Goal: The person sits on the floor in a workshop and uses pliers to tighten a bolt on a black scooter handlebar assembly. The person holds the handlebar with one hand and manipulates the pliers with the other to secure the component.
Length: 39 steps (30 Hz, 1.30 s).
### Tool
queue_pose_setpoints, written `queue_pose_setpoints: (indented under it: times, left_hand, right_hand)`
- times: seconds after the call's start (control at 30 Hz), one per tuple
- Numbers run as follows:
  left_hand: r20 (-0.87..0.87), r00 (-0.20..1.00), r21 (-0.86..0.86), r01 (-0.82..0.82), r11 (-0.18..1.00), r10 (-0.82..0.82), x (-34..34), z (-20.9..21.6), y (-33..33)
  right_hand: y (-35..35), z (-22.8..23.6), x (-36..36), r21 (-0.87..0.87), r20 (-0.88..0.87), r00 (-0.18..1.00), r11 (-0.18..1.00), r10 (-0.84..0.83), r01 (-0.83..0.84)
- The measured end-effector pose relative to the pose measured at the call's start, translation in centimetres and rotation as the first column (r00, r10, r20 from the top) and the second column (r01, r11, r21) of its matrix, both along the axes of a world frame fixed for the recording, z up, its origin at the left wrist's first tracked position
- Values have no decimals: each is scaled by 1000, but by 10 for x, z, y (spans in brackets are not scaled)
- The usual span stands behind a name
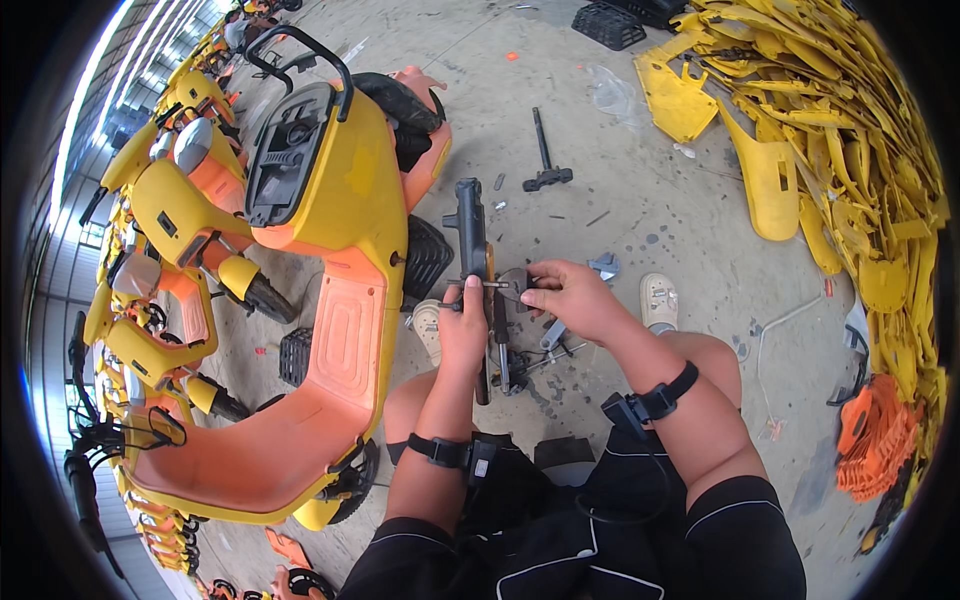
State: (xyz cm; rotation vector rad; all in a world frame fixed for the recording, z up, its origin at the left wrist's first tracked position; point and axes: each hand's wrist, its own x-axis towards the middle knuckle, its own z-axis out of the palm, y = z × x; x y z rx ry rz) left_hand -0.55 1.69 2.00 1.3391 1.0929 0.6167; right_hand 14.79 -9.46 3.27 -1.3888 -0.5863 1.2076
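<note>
My left hand [462, 325] grips a long black metal part [472, 235] that stands upright from the floor between my knees. A thin metal pin or bolt [493, 285] sticks out of the part sideways. My right hand [568, 295] pinches a small grey piece at the end of that pin, fingers closed on it. Both wrists carry black straps with small devices. A yellow and orange scooter [330, 230] lies tilted just to the left of my left hand.
A black T-handle wrench [545, 160] lies on the concrete floor beyond the part. A heap of yellow plastic panels [840, 130] fills the right side, with orange pieces [875, 440] lower right. More yellow scooters [150, 200] stand at the left. Small screws lie scattered.
</note>
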Motion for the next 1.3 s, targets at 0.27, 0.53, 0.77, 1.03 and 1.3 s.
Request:
queue_pose_setpoints:
  times: [0.27, 0.53, 0.77, 1.03, 1.3]
  left_hand:
    - [14, 1000, 23, 14, 1000, -15, 3, 3, -4]
    - [-31, 999, 66, 13, 998, -11, 1, -4, 0]
    - [-27, 1000, 153, 18, 988, -14, 2, 2, -4]
    - [-62, 998, 151, 17, 988, -8, 1, 5, -4]
    - [-30, 1000, 126, 8, 992, -4, -1, 2, -1]
  right_hand:
    - [0, -1, -9, 0, 264, 962, 997, -68, 71]
    - [2, -7, -7, -33, 81, 996, 999, -30, 32]
    - [2, -5, -8, 0, 264, 964, 1000, -25, 26]
    - [2, -18, -10, 12, 258, 965, 999, -44, 42]
    - [5, -11, -8, -76, 334, 942, 997, 19, 7]
